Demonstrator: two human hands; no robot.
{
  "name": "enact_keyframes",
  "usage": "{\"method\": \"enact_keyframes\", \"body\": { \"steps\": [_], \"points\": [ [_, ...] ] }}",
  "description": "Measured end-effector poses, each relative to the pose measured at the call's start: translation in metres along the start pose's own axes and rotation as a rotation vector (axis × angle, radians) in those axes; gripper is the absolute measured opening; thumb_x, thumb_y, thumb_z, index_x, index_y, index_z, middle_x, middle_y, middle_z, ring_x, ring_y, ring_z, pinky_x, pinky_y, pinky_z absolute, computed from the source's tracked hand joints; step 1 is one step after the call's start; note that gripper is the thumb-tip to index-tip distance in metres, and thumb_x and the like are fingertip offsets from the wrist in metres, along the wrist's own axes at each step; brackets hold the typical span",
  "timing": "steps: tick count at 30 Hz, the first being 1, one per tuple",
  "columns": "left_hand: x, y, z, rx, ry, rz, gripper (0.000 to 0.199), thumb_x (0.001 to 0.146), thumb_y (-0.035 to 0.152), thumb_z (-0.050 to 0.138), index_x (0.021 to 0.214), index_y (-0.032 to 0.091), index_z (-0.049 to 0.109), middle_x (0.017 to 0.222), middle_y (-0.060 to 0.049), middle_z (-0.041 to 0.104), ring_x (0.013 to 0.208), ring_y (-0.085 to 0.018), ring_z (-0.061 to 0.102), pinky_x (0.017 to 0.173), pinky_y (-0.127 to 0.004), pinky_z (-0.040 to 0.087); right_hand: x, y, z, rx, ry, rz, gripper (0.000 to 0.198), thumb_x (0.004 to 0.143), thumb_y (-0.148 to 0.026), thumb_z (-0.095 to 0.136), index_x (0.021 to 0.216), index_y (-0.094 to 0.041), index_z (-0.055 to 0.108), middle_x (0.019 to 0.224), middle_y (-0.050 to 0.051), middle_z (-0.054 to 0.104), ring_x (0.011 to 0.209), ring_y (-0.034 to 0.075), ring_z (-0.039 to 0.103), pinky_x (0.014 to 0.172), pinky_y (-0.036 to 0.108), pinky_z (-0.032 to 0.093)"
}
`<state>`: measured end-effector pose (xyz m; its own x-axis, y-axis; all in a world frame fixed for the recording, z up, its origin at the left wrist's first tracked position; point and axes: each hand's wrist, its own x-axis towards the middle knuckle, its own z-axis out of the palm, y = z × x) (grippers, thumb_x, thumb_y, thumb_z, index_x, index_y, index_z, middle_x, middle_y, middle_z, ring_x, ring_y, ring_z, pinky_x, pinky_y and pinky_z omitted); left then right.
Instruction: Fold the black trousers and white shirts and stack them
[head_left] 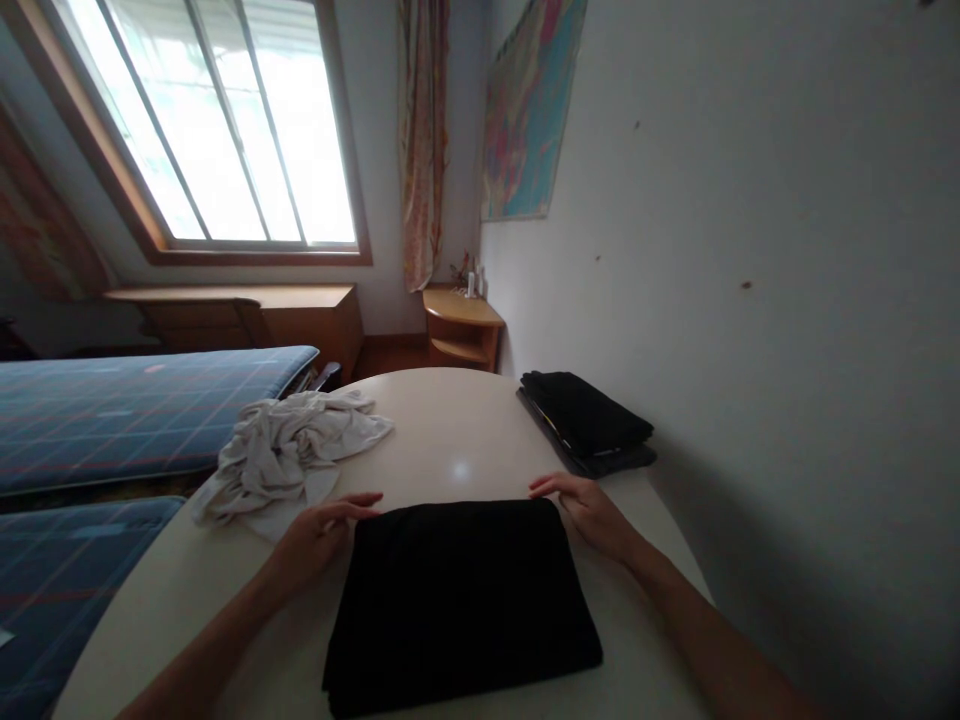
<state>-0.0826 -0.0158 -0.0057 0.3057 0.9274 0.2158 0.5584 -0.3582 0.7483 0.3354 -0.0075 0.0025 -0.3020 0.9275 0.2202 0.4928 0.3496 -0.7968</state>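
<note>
A folded black garment (pixel 461 605) lies flat on the pale round table (pixel 442 400), right in front of me. At its far left corner is my left hand (pixel 319 535), thumb and forefinger closed about the edge. My right hand (pixel 589 515) grips the far right corner in the same way, fingers bent over the edge. Both forearms reach in along the garment's sides. What kind of garment it is cannot be made out from the folds.
A crumpled light grey cloth (pixel 300 450) lies at the table's left edge. On the right, by the wall, sits a stack of folded dark clothes (pixel 589 415). A blue plaid mattress (pixel 150 410) stands left of the table; a wooden corner shelf (pixel 461 310) is beyond it.
</note>
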Motion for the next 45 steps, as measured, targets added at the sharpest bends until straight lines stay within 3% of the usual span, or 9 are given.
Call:
{"method": "enact_keyframes", "body": {
  "steps": [4, 8, 12, 17, 22, 27, 34, 42, 45],
  "points": [
    [0.007, 0.048, 0.012, 0.171, 0.066, 0.125, 0.037, 0.096, 0.032, 0.040, 0.108, 0.025, 0.073, 0.137, -0.005, 0.062, 0.123, -0.022, 0.061, 0.109, -0.042, 0.045, 0.002, -0.053, 0.014, -0.250, 0.081, -0.085, 0.034, 0.096, -0.030, 0.043, 0.116, -0.023, 0.070, 0.123, 0.008, 0.070, 0.119, 0.023, 0.061, 0.108, 0.044, 0.041],
    [0.002, 0.084, 0.056, 0.438, -0.014, 0.245, 0.049, 0.100, 0.035, 0.042, 0.148, 0.029, 0.044, 0.158, -0.005, 0.038, 0.145, -0.025, 0.037, 0.117, -0.047, 0.035, -0.005, -0.089, 0.049, -0.472, -0.157, -0.181, 0.058, 0.096, -0.053, 0.049, 0.148, -0.029, 0.046, 0.154, 0.008, 0.044, 0.145, 0.030, 0.033, 0.120, 0.052, 0.020],
    [-0.016, 0.071, 0.094, 0.669, -0.051, 0.261, 0.062, 0.098, 0.044, 0.048, 0.155, 0.029, 0.030, 0.161, -0.010, 0.031, 0.147, -0.033, 0.030, 0.114, -0.056, 0.035, -0.017, -0.077, 0.071, -0.559, -0.295, -0.127, 0.072, 0.091, -0.062, 0.052, 0.154, -0.031, 0.035, 0.162, 0.008, 0.029, 0.149, 0.034, 0.022, 0.121, 0.056, 0.013],
    [-0.029, 0.057, 0.102, 0.749, 0.011, 0.218, 0.069, 0.096, 0.049, 0.049, 0.157, 0.031, 0.023, 0.163, -0.010, 0.025, 0.148, -0.037, 0.024, 0.114, -0.059, 0.032, -0.028, -0.057, 0.069, -0.574, -0.282, -0.092, 0.080, 0.086, -0.068, 0.056, 0.155, -0.035, 0.031, 0.164, 0.005, 0.024, 0.150, 0.037, 0.016, 0.120, 0.060, 0.008],
    [-0.032, 0.063, 0.103, 0.757, 0.050, 0.202, 0.075, 0.091, 0.050, 0.055, 0.157, 0.030, 0.025, 0.164, -0.011, 0.021, 0.148, -0.043, 0.020, 0.112, -0.065, 0.028, -0.027, -0.060, 0.064, -0.571, -0.235, -0.026, 0.075, 0.090, -0.069, 0.048, 0.154, -0.031, 0.036, 0.160, 0.008, 0.033, 0.147, 0.035, 0.024, 0.119, 0.058, 0.014],
    [-0.031, 0.067, 0.103, 0.740, 0.041, 0.244, 0.083, 0.088, 0.053, 0.058, 0.158, 0.027, 0.023, 0.164, -0.012, 0.021, 0.149, -0.044, 0.017, 0.112, -0.066, 0.027, 0.007, -0.078, 0.057, -0.581, -0.242, 0.049, 0.055, 0.100, -0.058, 0.037, 0.132, -0.021, 0.062, 0.129, 0.013, 0.065, 0.122, 0.032, 0.056, 0.110, 0.053, 0.031],
    [-0.033, 0.067, 0.102, 0.788, 0.082, 0.307, 0.079, 0.091, 0.055, 0.053, 0.156, 0.018, 0.028, 0.158, -0.015, 0.036, 0.145, -0.041, 0.031, 0.111, -0.062, 0.035, 0.045, -0.070, 0.069, -0.515, -0.365, -0.135, 0.050, 0.104, -0.050, 0.032, 0.115, -0.020, 0.070, 0.111, 0.010, 0.071, 0.103, 0.023, 0.065, 0.091, 0.033, 0.046],
    [-0.036, 0.091, 0.108, 0.687, -0.077, 0.800, 0.040, 0.096, 0.040, 0.051, 0.132, 0.025, 0.059, 0.141, -0.004, 0.060, 0.128, -0.026, 0.056, 0.106, -0.040, 0.048, 0.043, -0.056, 0.063, -0.611, -0.284, -0.039, 0.032, 0.101, -0.041, 0.047, 0.102, -0.018, 0.070, 0.103, 0.010, 0.072, 0.097, 0.024, 0.066, 0.084, 0.031, 0.046],
    [-0.032, 0.089, 0.111, 0.677, -0.121, 0.778, 0.038, 0.098, 0.029, 0.049, 0.135, 0.030, 0.057, 0.140, -0.002, 0.060, 0.126, -0.023, 0.059, 0.108, -0.039, 0.047, 0.041, -0.045, 0.053, -0.622, -0.132, 0.070, 0.029, 0.101, -0.037, 0.046, 0.102, -0.018, 0.068, 0.103, 0.010, 0.072, 0.098, 0.023, 0.066, 0.085, 0.031, 0.046]
  ]
}}
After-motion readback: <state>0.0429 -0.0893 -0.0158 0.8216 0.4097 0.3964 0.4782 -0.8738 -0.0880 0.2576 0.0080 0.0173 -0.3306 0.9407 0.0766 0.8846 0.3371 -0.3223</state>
